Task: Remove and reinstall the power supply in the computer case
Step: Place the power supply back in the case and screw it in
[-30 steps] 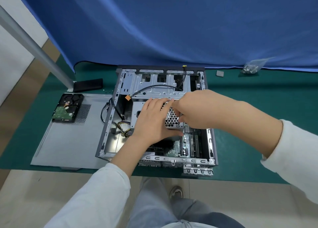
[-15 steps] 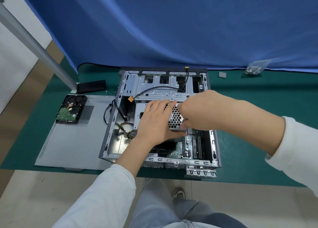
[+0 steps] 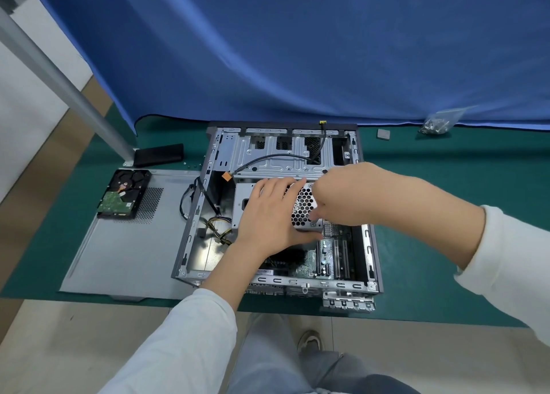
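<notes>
The open grey computer case (image 3: 190, 233) lies on its side on the green mat. Inside it sits the silver power supply (image 3: 303, 206), with a honeycomb grille facing up. My left hand (image 3: 268, 215) rests flat on top of it, fingers straight and thumb along its near edge. From the right, my right hand (image 3: 348, 197) reaches in and its fingers curl round the power supply's right end, thumb on the grille. A bundle of yellow and black cables (image 3: 220, 230) leaves the unit's left side. The hands hide most of the unit's top.
The case's side panel (image 3: 128, 245) lies flat to the left with a bare hard drive (image 3: 123, 194) on it. A black block (image 3: 157, 154) and a slanted metal pole (image 3: 59, 81) stand at the back left. A bag of screws (image 3: 437, 124) lies at the back right. The motherboard (image 3: 309, 262) shows below the hands.
Both hands stay on the power supply in nearly the same pose. The view has shifted a little, so the case sits slightly lower and further right in the frame.
</notes>
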The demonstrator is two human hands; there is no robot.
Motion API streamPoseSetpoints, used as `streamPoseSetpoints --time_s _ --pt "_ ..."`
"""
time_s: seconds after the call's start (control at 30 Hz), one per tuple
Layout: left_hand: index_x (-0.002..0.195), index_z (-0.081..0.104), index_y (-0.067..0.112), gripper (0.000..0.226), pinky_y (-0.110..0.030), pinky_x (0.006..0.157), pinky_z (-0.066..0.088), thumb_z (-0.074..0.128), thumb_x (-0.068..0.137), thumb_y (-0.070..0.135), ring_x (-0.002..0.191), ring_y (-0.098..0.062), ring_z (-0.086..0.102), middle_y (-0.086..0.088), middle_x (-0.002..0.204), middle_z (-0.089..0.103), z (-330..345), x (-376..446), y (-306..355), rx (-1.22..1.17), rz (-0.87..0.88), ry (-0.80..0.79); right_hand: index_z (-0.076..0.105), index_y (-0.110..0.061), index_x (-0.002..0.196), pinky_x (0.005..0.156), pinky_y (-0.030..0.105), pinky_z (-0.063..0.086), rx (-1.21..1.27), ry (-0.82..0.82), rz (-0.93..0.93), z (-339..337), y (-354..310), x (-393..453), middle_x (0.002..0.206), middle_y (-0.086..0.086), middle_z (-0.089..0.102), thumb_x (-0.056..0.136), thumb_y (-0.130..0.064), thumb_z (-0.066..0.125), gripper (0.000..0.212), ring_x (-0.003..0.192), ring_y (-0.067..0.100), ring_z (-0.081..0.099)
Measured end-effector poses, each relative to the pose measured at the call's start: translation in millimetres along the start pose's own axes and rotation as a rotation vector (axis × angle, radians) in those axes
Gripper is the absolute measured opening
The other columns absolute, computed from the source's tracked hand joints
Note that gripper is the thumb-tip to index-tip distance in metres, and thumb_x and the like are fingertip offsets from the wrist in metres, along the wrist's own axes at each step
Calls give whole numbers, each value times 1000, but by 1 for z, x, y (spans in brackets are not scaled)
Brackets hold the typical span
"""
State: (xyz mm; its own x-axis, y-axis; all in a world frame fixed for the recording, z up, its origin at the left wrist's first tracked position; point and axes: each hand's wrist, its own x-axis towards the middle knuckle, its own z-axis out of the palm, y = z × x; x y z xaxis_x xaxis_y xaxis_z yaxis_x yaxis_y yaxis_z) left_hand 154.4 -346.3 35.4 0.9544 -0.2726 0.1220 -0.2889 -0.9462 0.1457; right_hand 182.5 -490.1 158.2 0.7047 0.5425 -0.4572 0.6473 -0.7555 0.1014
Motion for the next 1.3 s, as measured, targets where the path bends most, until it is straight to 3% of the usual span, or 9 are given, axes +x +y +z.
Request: streamPoseSetpoints --time_s 0.1,0.23,0.37,0.53,0.7,0.83,1.03,1.17,1.3 --pt "140 42 16 106 -40 112 23 51 60 85 124 -21 42 1 132 48 0 0 0 -5 7 15 40 -18 93 61 30 37 5 -17 -60 -2 0 -3 74 -6 46 98 -27 44 11 70 21 47" --pt "139 42 18 104 -39 112 22 53 61 85 124 -20 41 2 132 48 -1 -1 1 12 9 6 50 -16 99 57 29 34 -42 108 -68 3 -4 -2 66 -5 36 97 -25 44 11 66 23 45" --pt "141 38 19 104 -39 113 20 50 62 86 126 -19 38 4 135 45 -1 0 1 32 4 -18 44 -17 81 47 26 25 -9 134 -6 6 -5 1 65 -4 35 95 -29 45 18 53 14 35" --pt "143 37 20 105 -40 114 20 49 62 86 127 -19 37 4 137 44 -2 -1 1 37 -6 -35 31 -18 63 49 25 25 7 130 97 10 -9 5 65 -3 34 97 -22 43 36 54 15 35" --pt "143 36 20 105 -40 113 21 50 63 86 127 -18 38 4 137 44 -3 0 1 42 2 -34 43 -16 93 47 27 26 -64 58 -35 5 -5 -2 67 -7 38 97 -22 47 9 60 19 43" --pt "141 39 19 101 -39 113 20 45 63 83 126 -19 40 3 135 46 -1 1 2 21 5 -26 54 -17 110 44 25 18 -111 215 -74 10 -5 -5 64 -6 35 90 -18 51 20 54 18 38" --pt "139 42 16 102 -42 112 23 38 61 82 124 -21 43 1 132 49 -1 0 2 1 8 -11 55 -18 92 45 25 17 -70 255 -10 16 -9 1 61 -4 31 92 -31 49 15 57 22 37" --pt "142 38 19 104 -41 113 20 34 62 86 128 -19 39 3 137 45 -1 1 1 50 -1 -46 35 -17 67 47 24 21 -31 206 80 16 -9 1 62 -4 32 92 -28 48 30 56 18 36" --pt "146 32 22 108 -39 114 17 34 62 89 130 -16 35 6 139 41 -2 2 1 75 -11 -62 49 -17 105 56 28 32 -71 86 -29 12 -1 -1 66 -6 32 98 -31 45 16 75 23 48"
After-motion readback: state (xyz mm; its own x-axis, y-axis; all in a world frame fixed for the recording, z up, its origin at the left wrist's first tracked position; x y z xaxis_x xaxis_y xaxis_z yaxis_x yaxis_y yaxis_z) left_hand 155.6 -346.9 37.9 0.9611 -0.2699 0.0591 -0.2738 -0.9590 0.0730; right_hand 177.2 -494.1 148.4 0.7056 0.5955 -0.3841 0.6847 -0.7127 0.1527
